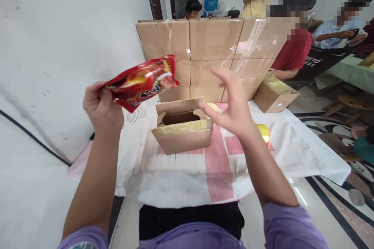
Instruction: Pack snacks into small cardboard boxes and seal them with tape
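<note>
My left hand [102, 105] pinches one end of a shiny red food packet [143, 81] with dark lettering and a picture on it. The packet hangs in the air, tilted, above and left of a small cardboard box [184, 140]. That box stands on the table with its top flaps raised, and its inside looks dark. My right hand [230, 105] is raised over the box's right side, fingers and thumb spread, with nothing in it. It is slightly blurred.
Taped cardboard boxes [213, 42] form a wall along the table's back. A closed carton [274, 93] sits at the right, and a roll of yellow tape [264, 134] lies behind my right forearm. A white and pink cloth [187, 183] covers the table. Several people are beyond.
</note>
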`<state>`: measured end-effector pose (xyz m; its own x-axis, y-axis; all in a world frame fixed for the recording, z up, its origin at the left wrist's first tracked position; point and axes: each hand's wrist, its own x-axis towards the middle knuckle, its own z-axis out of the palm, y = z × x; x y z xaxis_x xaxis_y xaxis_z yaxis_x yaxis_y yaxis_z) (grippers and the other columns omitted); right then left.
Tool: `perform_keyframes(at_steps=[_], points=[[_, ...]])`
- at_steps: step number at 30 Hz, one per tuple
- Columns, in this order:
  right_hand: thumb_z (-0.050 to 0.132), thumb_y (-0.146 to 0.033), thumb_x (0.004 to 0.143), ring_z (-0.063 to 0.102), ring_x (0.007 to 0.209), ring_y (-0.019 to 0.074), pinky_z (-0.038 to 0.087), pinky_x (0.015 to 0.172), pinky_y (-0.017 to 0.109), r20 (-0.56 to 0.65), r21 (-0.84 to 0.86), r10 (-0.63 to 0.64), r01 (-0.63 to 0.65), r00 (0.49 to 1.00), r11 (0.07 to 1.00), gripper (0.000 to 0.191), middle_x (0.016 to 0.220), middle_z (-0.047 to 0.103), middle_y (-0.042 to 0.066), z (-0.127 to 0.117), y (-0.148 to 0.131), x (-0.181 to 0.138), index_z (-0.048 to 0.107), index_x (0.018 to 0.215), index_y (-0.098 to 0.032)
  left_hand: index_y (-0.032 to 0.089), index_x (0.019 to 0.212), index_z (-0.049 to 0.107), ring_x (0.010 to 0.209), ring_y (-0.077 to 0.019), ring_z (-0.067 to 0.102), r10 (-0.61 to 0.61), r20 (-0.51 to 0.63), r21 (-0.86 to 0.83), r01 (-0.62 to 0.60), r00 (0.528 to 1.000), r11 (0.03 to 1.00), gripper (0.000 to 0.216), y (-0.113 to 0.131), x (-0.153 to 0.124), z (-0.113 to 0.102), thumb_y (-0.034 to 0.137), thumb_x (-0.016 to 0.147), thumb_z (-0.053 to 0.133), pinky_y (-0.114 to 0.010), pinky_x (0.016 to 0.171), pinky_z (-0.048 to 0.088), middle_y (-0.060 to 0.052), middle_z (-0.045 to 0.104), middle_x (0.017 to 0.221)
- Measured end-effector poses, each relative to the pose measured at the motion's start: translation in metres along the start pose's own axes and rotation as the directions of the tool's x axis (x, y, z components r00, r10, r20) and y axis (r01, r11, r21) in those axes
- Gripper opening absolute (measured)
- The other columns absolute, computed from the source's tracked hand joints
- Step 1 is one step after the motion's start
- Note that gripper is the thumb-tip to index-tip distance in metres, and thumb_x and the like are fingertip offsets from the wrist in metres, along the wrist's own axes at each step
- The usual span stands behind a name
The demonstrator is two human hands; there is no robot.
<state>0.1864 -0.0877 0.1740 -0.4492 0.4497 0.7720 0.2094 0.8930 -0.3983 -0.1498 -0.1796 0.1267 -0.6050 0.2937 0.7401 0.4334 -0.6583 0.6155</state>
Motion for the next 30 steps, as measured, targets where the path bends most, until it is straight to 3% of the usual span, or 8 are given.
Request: perform_keyframes(at_steps=[6,9,12,14,18,25,27,30], points=[[0.068,-0.037,0.089,0.062,0.116,0.0313,0.051,0.09,0.042,0.526,0.081,-0.038,-0.005,0.85,0.997,0.035,0.111,0.066,0.004,0.027,-0.001,0.078,0.066,0.118,-0.017,0.024,0.093,0.072,0.101,-0.0247,0.071,-0.001,0.191,-0.05,0.011,0.982,0.999,0.009,0.041,-0.023,0.067,0.032,0.092,0.071,-0.053,0.102,0.054,-0.002,0.072,0.095],[0.07,-0.021,0.083,0.067,0.092,0.0229,0.048,0.075,0.029,0.666,0.065,-0.005,-0.052,0.746,0.997,0.015,0.086,0.068,0.001,0.035,0.009,0.073,0.069,0.097,-0.016,0.024,0.118,0.066,0.124,-0.0267,0.063,0.009,0.241,0.004,-0.011,0.97,1.0,0.023,0.045,-0.045,0.063,0.035,0.097,0.065,-0.052,0.11,0.047,-0.006,0.069,0.126],[0.061,-0.015,0.084,0.067,0.08,0.0189,0.046,0.07,0.027,0.614,0.056,0.055,-0.113,0.787,0.992,0.016,0.083,0.07,0.001,0.031,0.022,0.061,0.069,0.097,-0.017,0.034,0.146,0.043,0.141,-0.0316,0.05,-0.163,0.284,0.325,0.065,0.945,0.943,0.065,0.044,-0.08,0.043,0.039,0.089,0.075,-0.056,0.115,0.041,-0.009,0.05,0.153],[0.062,-0.018,0.083,0.067,0.083,0.0202,0.049,0.073,0.029,0.493,0.101,0.119,-0.192,0.862,0.976,0.02,0.092,0.072,0.004,0.028,0.03,0.053,0.069,0.102,-0.017,0.032,0.142,0.048,0.139,-0.0365,0.05,-0.238,0.4,0.552,-0.025,0.885,0.833,0.069,0.043,-0.105,0.03,0.041,0.082,0.08,-0.062,0.116,0.036,-0.012,0.056,0.148],[0.065,-0.033,0.085,0.067,0.092,0.023,0.053,0.078,0.034,0.366,0.312,0.191,-0.313,0.911,0.897,0.031,0.103,0.073,0.006,0.033,0.038,0.04,0.065,0.11,-0.016,0.026,0.112,0.068,0.129,-0.0333,0.058,-0.249,0.692,0.627,-0.393,0.677,0.672,0.021,0.048,-0.13,0.015,0.034,0.093,0.065,-0.063,0.118,0.026,-0.009,0.072,0.125],[0.062,-0.022,0.082,0.062,0.077,0.0165,0.044,0.07,0.024,0.73,0.075,0.123,-0.257,0.672,0.963,0.022,0.088,0.072,0.0,0.045,0.034,0.016,0.069,0.103,-0.017,0.027,0.087,0.071,0.106,-0.0307,0.058,-0.342,0.893,0.45,-0.606,0.293,0.656,0.014,0.072,-0.105,0.023,0.041,0.087,0.067,-0.045,0.086,0.046,-0.005,0.075,0.114],[0.059,-0.013,0.082,0.062,0.075,0.0153,0.041,0.067,0.023,0.755,-0.014,0.138,-0.195,0.641,0.981,0.028,0.09,0.073,0.0,0.038,0.031,0.015,0.07,0.107,-0.019,0.027,0.097,0.071,0.103,-0.0313,0.056,-0.354,0.898,0.432,-0.675,0.26,0.599,0.019,0.073,-0.104,0.026,0.042,0.085,0.069,-0.045,0.082,0.045,-0.007,0.072,0.113],[0.057,-0.009,0.083,0.061,0.068,0.0149,0.038,0.062,0.023,0.765,-0.135,0.206,-0.16,0.611,0.978,0.034,0.089,0.074,0.001,0.027,0.03,0.019,0.069,0.112,-0.021,0.024,0.105,0.071,0.103,-0.0328,0.054,-0.374,0.866,0.483,-0.75,0.333,0.452,0.024,0.068,-0.106,0.026,0.037,0.087,0.066,-0.046,0.081,0.046,-0.012,0.066,0.118]])
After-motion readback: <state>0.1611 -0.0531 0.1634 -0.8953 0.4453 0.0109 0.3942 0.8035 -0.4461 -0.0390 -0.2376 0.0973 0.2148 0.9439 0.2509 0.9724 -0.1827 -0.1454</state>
